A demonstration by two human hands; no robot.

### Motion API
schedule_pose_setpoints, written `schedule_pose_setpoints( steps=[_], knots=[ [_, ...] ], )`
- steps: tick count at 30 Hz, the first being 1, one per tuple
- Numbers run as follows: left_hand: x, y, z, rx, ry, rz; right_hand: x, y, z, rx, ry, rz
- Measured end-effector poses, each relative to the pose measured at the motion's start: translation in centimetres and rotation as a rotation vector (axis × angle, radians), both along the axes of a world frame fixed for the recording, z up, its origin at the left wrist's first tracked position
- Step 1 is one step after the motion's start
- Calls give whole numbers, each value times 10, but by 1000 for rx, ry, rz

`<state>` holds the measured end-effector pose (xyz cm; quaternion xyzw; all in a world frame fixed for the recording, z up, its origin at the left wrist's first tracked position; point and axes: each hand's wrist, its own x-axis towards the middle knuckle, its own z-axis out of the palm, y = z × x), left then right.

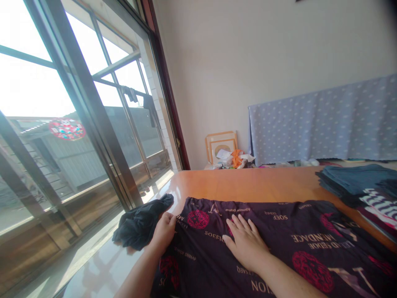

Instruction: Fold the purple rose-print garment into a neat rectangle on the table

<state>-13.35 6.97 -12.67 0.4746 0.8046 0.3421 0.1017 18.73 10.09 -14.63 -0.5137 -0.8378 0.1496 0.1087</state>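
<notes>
A dark purple cloth printed with pale lettering and red round motifs lies spread across the near side of the table; whether it is a garment I cannot tell. My left hand is closed on its left edge, near the upper left corner. Lying flat on top of the cloth, my right hand has its fingers stretched and a little apart. Just left of my left hand sits a crumpled black garment.
The wooden table carries a stack of folded clothes at the right. Large glass windows run along the left. Beyond the table stand picture frames beside loose bags, and a blue-grey dotted cloth hangs down by the wall.
</notes>
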Motion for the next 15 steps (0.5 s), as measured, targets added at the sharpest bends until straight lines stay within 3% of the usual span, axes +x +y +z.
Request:
schedule_pose_setpoints(
  steps=[6, 15],
  knots=[
    [-4, -10, 4, -213, 277, 17, 1, 0, -1, 8, 2, -6],
    [4, 14, 9, -183, 126, -13, 0, 0, -2, 12, -12, -3]
  ],
)
